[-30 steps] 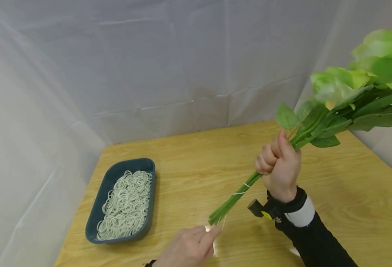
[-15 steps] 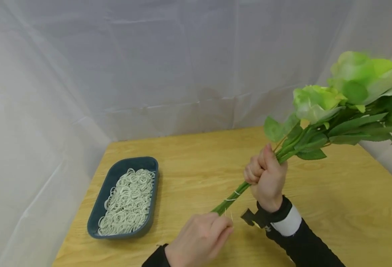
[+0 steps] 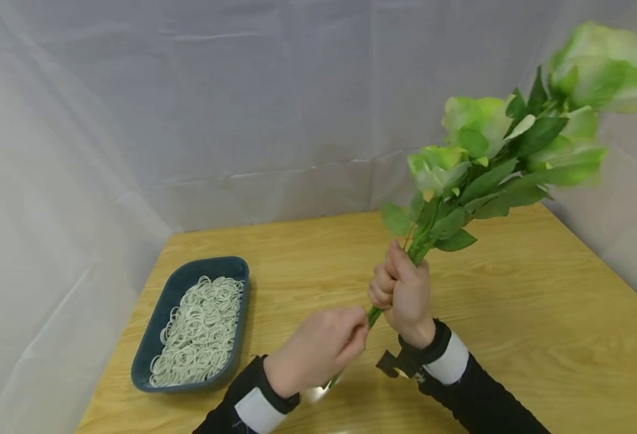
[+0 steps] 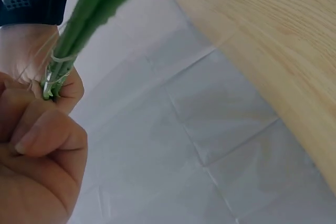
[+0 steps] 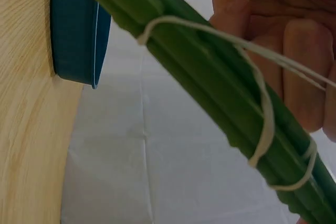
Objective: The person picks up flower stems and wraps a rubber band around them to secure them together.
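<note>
My right hand (image 3: 403, 293) grips a bunch of artificial roses (image 3: 473, 129) around the green stems, just below the leaves. The blooms are pale green and white and lean up to the right. Lower down, my left hand (image 3: 321, 343) is beside the stems with its fingers curled. In the right wrist view, a white rubber band (image 5: 210, 29) crosses the stems (image 5: 194, 72) and stretches taut towards the left fingers. Other white loops circle the stems nearer their cut ends. The left wrist view shows the left hand (image 4: 42, 156) close to the stem ends, with thin strands there.
A dark blue tray (image 3: 244, 337) stands at the left of the wooden table (image 3: 514, 337). It holds a heap of white rubber bands (image 3: 204, 331). White sheeting (image 3: 275, 120) hangs behind the table and at both sides.
The bouquet and right hand have shifted left, and the blooms now stand more upright. My left hand has moved up from the stem ends along the stems, closer to the right hand.
</note>
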A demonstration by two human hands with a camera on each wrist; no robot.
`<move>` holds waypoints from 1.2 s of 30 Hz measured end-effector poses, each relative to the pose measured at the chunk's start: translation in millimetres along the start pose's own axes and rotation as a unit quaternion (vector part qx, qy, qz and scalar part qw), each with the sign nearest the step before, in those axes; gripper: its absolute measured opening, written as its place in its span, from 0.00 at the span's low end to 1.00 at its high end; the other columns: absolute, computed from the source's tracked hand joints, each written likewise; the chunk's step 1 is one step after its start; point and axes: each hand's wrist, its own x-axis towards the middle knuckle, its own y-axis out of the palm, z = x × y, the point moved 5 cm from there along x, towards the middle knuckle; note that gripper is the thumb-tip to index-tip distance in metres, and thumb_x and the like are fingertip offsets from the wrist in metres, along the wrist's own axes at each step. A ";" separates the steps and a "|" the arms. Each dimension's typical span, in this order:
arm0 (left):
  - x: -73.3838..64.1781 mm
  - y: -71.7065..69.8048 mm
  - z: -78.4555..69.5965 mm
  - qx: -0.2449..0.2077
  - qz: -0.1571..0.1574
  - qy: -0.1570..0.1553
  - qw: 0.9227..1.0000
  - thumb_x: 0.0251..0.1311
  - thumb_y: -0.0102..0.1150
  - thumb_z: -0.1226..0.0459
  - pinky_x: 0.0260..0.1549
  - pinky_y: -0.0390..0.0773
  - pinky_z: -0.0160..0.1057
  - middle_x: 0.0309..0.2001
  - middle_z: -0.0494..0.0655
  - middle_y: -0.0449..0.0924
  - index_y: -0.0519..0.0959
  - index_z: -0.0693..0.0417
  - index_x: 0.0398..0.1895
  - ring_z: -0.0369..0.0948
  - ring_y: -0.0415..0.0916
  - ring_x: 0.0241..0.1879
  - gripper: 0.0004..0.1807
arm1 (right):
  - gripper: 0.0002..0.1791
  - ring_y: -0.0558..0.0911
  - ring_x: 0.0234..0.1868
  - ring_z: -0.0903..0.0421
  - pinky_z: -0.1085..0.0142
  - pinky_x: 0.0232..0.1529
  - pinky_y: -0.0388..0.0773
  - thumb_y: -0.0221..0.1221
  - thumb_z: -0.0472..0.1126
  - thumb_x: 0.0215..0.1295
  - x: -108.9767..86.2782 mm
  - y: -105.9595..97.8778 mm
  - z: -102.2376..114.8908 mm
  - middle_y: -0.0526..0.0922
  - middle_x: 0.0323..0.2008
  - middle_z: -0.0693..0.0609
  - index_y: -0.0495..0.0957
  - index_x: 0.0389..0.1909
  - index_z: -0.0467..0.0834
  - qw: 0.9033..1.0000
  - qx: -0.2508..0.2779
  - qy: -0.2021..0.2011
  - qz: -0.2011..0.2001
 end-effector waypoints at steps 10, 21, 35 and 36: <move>11.5 -0.2 10.4 -0.035 0.042 -0.052 0.997 0.68 0.48 0.72 0.18 0.56 0.21 0.19 0.38 0.60 0.71 0.56 0.29 0.25 0.53 0.19 0.09 | 0.30 0.40 0.10 0.54 0.59 0.11 0.35 0.34 0.46 0.83 0.4 -1.3 -17.8 0.43 0.11 0.54 0.44 0.14 0.46 0.998 0.014 0.049 -0.033; 2.8 -10.0 26.9 -0.138 0.052 -0.116 0.982 0.72 0.45 0.70 0.21 0.59 0.25 0.20 0.36 0.58 0.69 0.55 0.26 0.26 0.54 0.19 0.13 | 0.30 0.38 0.11 0.53 0.58 0.14 0.35 0.32 0.51 0.84 -4.9 -0.7 -27.9 0.43 0.11 0.55 0.43 0.15 0.47 0.995 0.009 0.102 -0.008; 0.2 10.5 30.1 0.006 0.041 -0.057 0.997 0.70 0.54 0.69 0.23 0.63 0.23 0.23 0.40 0.69 0.73 0.55 0.30 0.30 0.61 0.23 0.08 | 0.29 0.40 0.12 0.58 0.60 0.19 0.32 0.26 0.49 0.84 0.3 -20.5 -20.6 0.40 0.13 0.55 0.40 0.15 0.48 0.990 0.041 0.117 -0.067; -1.2 11.3 28.7 0.030 0.031 -0.044 0.998 0.69 0.57 0.68 0.24 0.63 0.23 0.23 0.40 0.70 0.74 0.54 0.30 0.30 0.62 0.23 0.07 | 0.29 0.40 0.12 0.58 0.60 0.19 0.32 0.26 0.49 0.84 0.6 -21.5 -20.8 0.40 0.13 0.55 0.40 0.15 0.48 0.989 0.041 0.122 -0.068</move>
